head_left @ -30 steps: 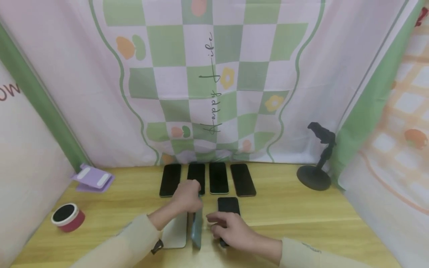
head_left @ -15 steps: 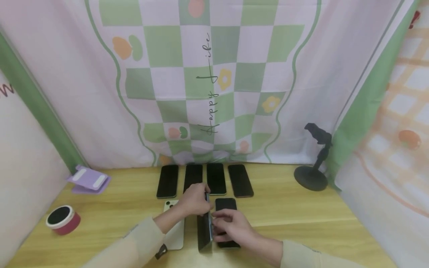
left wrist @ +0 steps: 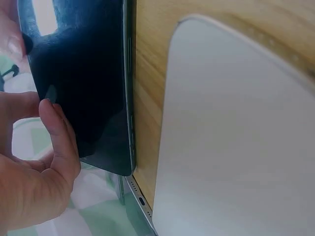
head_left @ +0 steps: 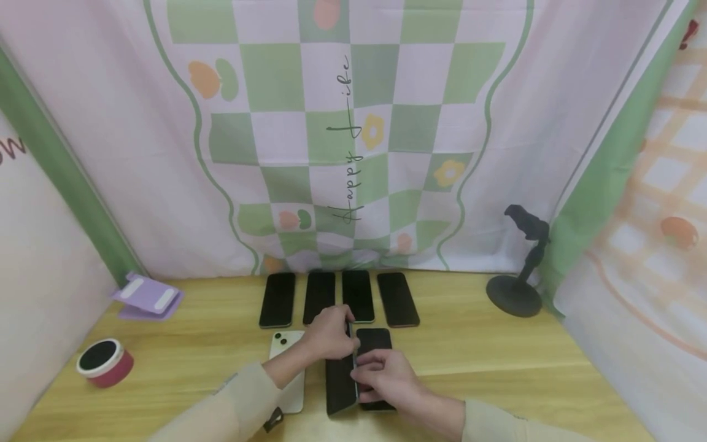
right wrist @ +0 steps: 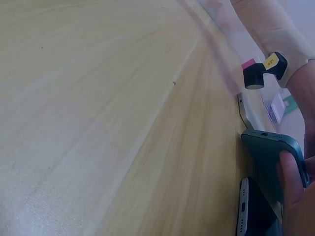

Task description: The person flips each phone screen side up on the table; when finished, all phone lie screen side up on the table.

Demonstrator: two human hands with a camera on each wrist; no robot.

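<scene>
A smartphone (head_left: pixel 341 383) with a dark screen and a teal back (right wrist: pixel 266 150) stands tilted on one long edge on the table. My left hand (head_left: pixel 329 333) grips its far end, fingers at the edge and over the screen in the left wrist view. Lower down, my right hand (head_left: pixel 391 377) pinches the raised edge near the close end; one finger lies on the teal back in the right wrist view. A white smartphone (head_left: pixel 291 387), camera side up, lies to the left, partly under my left forearm. Beneath my right hand lies a black-screened smartphone (head_left: pixel 374 341).
Several smartphones (head_left: pixel 277 301) lie screen up in a row at the back by the curtain (head_left: pixel 331 141). A purple folding phone stand (head_left: pixel 148 298) and a red-and-white round tub (head_left: pixel 105 362) are at left. At right is a black stand (head_left: pixel 516 294).
The held smartphone has moved right and turned from almost edge-on to a tilt showing its dark screen. My left hand moved right with it; my right hand has come onto its edge.
</scene>
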